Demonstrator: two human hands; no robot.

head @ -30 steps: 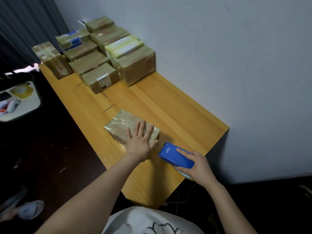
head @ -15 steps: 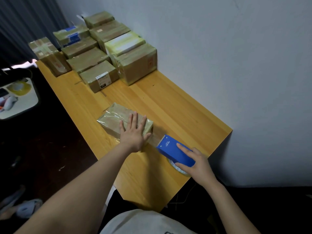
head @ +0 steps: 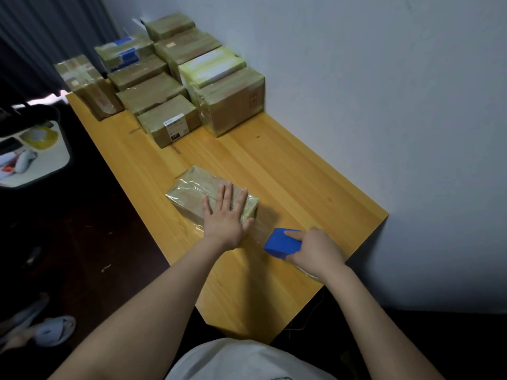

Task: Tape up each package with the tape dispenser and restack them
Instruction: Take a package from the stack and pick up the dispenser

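A flat brown package (head: pixel 196 192) wrapped in clear tape lies in the middle of the wooden table (head: pixel 288 171). My left hand (head: pixel 226 216) presses flat on its near end, fingers straight and spread. My right hand (head: pixel 312 249) grips the blue tape dispenser (head: pixel 281 242) just to the right of the package, near the table's front right edge. A clear strip of tape (head: pixel 260 229) stretches from the package's near end to the dispenser. The tape roll is mostly hidden under my right hand.
Several taped cardboard boxes (head: pixel 170 78) stand stacked at the table's far end against the white wall. A white side surface with a yellow tape roll (head: pixel 41 137) sits to the left. A slipper (head: pixel 52 329) lies on the dark floor.
My right hand has drawn the dispenser a little away from the package, stretching the tape strip. My left hand stays pressed on the package.
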